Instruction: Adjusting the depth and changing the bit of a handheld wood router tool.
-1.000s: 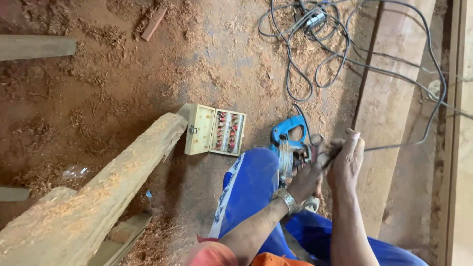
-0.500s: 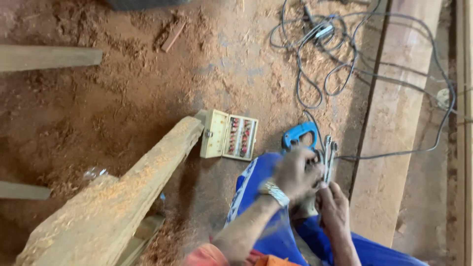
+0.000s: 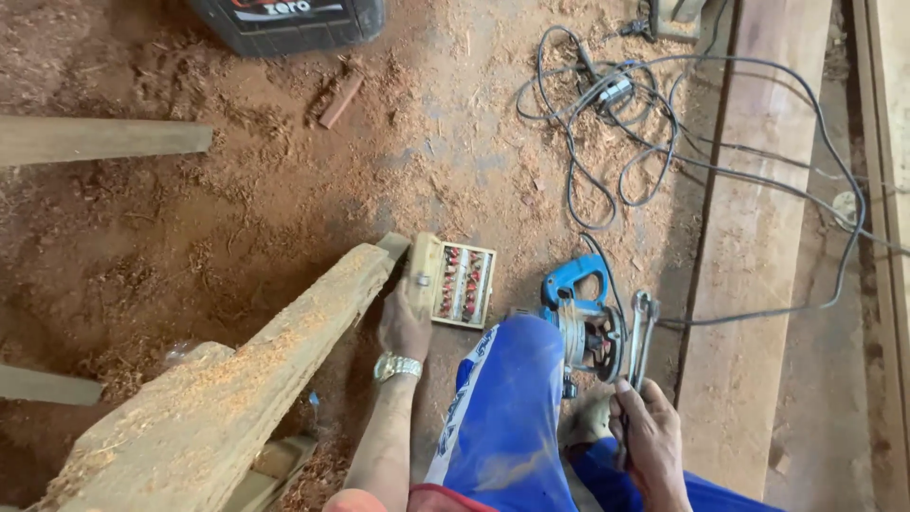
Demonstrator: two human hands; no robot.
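A person sits on a sawdust-strewn workshop floor [image 3: 237, 218], one knee in blue trousers [image 3: 507, 408] raised at the centre of the view. The left hand [image 3: 406, 318], a metal watch [image 3: 398, 366] at the wrist, rests on the near edge of a small wooden case of router bits [image 3: 453, 282]; its grip is laid over the case's open lid, fingers curled on the rim, though how firmly it clasps cannot be told. The case lies open on the floor at about 11 o'clock from the knee, its red-tipped bits showing in rows.

The right hand [image 3: 649, 441], low at 5 o'clock, is closed around the lower end of a metal spanner [image 3: 641, 332], whose shaft points up toward 12 o'clock. Just beside the spanner, at its 9 o'clock, lies a blue electric router [image 3: 583, 318] on its side, its handle uppermost and its base touching the raised knee's outline.

A rough-hewn timber beam [image 3: 237, 389] runs from 7 o'clock up to the case, its end just beside the left hand. From the router a black power cable [image 3: 664, 142] loops in a tangle toward 1 o'clock, crossing a long plank [image 3: 758, 237] that lies along the right side. A second plank [image 3: 95, 139] lies at 10 o'clock, and the corner of a dark plastic crate [image 3: 284, 24] shows at 12 o'clock, with a short wood offcut [image 3: 339, 100] just below it.
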